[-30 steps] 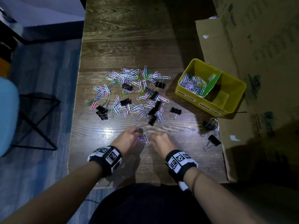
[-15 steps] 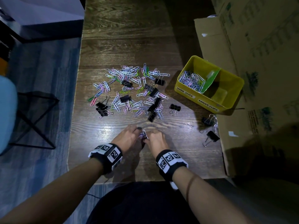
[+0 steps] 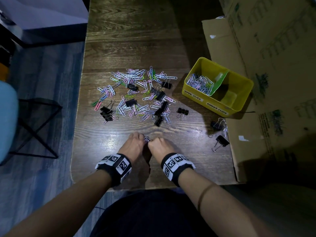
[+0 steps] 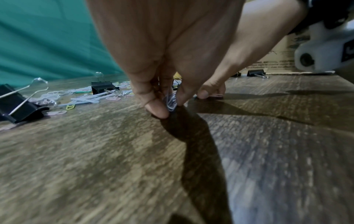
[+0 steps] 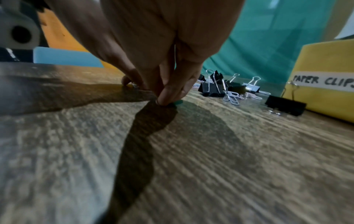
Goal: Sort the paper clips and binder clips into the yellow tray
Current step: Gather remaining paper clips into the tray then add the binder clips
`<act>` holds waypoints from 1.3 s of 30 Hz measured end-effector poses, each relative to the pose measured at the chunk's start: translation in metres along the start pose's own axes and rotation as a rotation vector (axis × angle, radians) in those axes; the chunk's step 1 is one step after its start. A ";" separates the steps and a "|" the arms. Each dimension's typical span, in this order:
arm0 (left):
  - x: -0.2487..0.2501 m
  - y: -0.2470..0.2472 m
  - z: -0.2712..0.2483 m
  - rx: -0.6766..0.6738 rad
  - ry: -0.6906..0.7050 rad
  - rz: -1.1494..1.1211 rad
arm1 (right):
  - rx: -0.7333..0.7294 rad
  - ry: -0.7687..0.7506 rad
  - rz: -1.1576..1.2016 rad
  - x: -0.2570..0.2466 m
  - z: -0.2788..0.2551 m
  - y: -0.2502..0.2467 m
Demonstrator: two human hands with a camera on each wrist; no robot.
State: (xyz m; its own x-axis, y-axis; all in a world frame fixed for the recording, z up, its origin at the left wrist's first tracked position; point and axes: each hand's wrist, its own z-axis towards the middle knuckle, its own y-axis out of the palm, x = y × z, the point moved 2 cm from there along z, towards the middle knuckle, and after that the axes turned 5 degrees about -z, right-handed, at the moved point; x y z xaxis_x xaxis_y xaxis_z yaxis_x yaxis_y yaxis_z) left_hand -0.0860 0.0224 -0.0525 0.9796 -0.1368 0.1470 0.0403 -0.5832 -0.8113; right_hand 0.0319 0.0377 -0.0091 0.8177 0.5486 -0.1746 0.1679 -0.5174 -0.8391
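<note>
Head view | both hands: left, right pinch paper clips | on table

Both forearms extend forward, each wrist carrying a marker band. Left hand and right hand meet fingertip to fingertip, fingers curled downward. Each grip pinches the small bundle of paper clips held between them.

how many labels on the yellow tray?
2. Both are on the yellow tray's near wall: PAPER CLIPS label on the left, BINDER CLIPS label on the right. The other walls' outer faces are hidden.
</note>
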 end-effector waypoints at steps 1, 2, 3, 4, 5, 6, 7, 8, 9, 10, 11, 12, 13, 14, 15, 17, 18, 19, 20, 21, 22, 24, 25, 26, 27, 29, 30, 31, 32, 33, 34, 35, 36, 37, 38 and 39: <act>-0.001 0.000 0.002 0.010 0.008 0.079 | -0.004 -0.010 -0.009 -0.001 0.001 0.001; -0.001 -0.003 0.002 0.026 0.011 0.116 | -0.002 -0.018 -0.018 -0.002 0.001 0.002; 0.000 -0.007 0.002 0.056 0.027 0.155 | -0.002 -0.021 -0.019 -0.002 0.001 0.003; 0.001 -0.012 -0.001 0.057 0.047 0.180 | 0.003 -0.023 -0.018 -0.002 0.001 0.003; 0.003 -0.017 -0.003 0.057 0.075 0.187 | 0.005 -0.024 -0.014 -0.002 0.002 0.004; 0.004 -0.017 -0.004 0.045 0.108 0.183 | 0.011 -0.024 -0.006 -0.001 0.003 0.005; 0.002 -0.016 -0.003 0.020 0.127 0.162 | 0.008 -0.016 0.011 0.000 0.005 0.007; -0.001 -0.013 -0.002 -0.007 0.137 0.152 | 0.005 -0.003 0.025 0.002 0.006 0.008; -0.002 -0.010 0.001 0.006 0.118 0.175 | 0.003 0.012 0.048 0.003 0.008 0.010; -0.004 -0.007 0.002 0.025 0.103 0.207 | 0.006 0.028 0.071 0.005 0.009 0.012; -0.007 0.000 0.005 0.015 0.088 0.220 | 0.002 0.052 0.109 0.008 0.011 0.013; -0.008 0.005 0.007 0.016 0.092 0.241 | -0.003 0.081 0.152 0.011 0.012 0.015; -0.008 0.005 0.008 0.049 0.078 0.265 | -0.004 0.116 0.199 0.014 0.014 0.017; -0.005 0.000 0.005 0.062 0.069 0.235 | -0.003 0.149 0.247 0.017 0.017 0.020; -0.005 -0.003 0.005 0.094 0.064 0.246 | -0.005 0.180 0.284 0.020 0.019 0.022; -0.002 -0.012 0.002 0.130 0.066 0.096 | -0.013 0.246 0.383 0.026 0.020 0.025; -0.001 -0.016 0.002 0.149 0.068 0.016 | -0.008 0.261 0.411 0.028 0.020 0.025; 0.002 -0.021 -0.001 0.164 0.072 -0.028 | 0.003 0.276 0.424 0.030 0.020 0.025; 0.003 -0.024 -0.004 0.187 0.088 -0.076 | 0.017 0.289 0.420 0.032 0.018 0.024; 0.001 -0.026 -0.004 0.208 0.081 -0.147 | 0.033 0.293 0.423 0.033 0.017 0.023; -0.003 -0.025 -0.002 0.223 0.049 -0.239 | 0.055 0.294 0.439 0.033 0.017 0.024; -0.012 -0.022 0.001 0.169 -0.027 -0.406 | 0.113 0.285 0.482 0.034 0.018 0.027; -0.019 -0.018 0.004 0.162 -0.064 -0.449 | 0.130 0.285 0.508 0.035 0.018 0.030; -0.024 -0.017 0.007 0.197 -0.084 -0.506 | 0.137 0.279 0.544 0.036 0.019 0.034; -0.028 -0.014 0.010 0.213 -0.128 -0.568 | 0.137 0.277 0.599 0.038 0.018 0.035; -0.035 -0.011 0.013 0.193 -0.183 -0.839 | 0.178 0.282 0.790 0.048 0.015 0.036; -0.037 -0.009 0.014 0.172 -0.193 -1.015 | 0.203 0.299 0.927 0.055 0.012 0.035; -0.040 -0.007 0.013 0.172 -0.214 -1.192 | 0.225 0.329 1.067 0.064 0.009 0.034; -0.041 -0.005 0.012 0.192 -0.229 -1.353 | 0.251 0.356 1.201 0.073 0.005 0.033; -0.041 -0.004 0.011 0.216 -0.249 -1.483 | 0.267 0.381 1.308 0.083 0.002 0.032; -0.038 -0.004 0.008 0.233 -0.258 -1.602 | 0.280 0.396 1.390 0.092 -0.002 0.030; -0.034 -0.006 0.006 0.235 -0.259 -1.713 | 0.287 0.410 1.445 0.099 -0.007 0.027; -0.029 -0.006 0.006 0.226 -0.248 -1.818 | 0.292 0.412 1.502 0.107 -0.012 0.024; -0.025 -0.006 0.006 0.202 -0.240 -1.905 | 0.286 0.407 1.555 0.112 -0.017 0.023; -0.022 -0.007 0.006 0.164 -0.235 -1.977 | 0.270 0.395 1.603 0.116 -0.020 0.023; -0.020 -0.006 0.006 0.118 -0.242 -2.035 | 0.252 0.382 1.638 0.120 -0.022 0.024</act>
State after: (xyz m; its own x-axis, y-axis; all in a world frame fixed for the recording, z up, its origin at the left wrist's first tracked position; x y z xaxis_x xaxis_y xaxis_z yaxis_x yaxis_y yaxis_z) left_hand -0.1043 0.0339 -0.0538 -0.4809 0.5978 0.6414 0.8767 0.3170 0.3618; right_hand 0.1459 0.0764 -0.0386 0.1149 -0.6114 -0.7829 -0.9778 -0.2087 0.0195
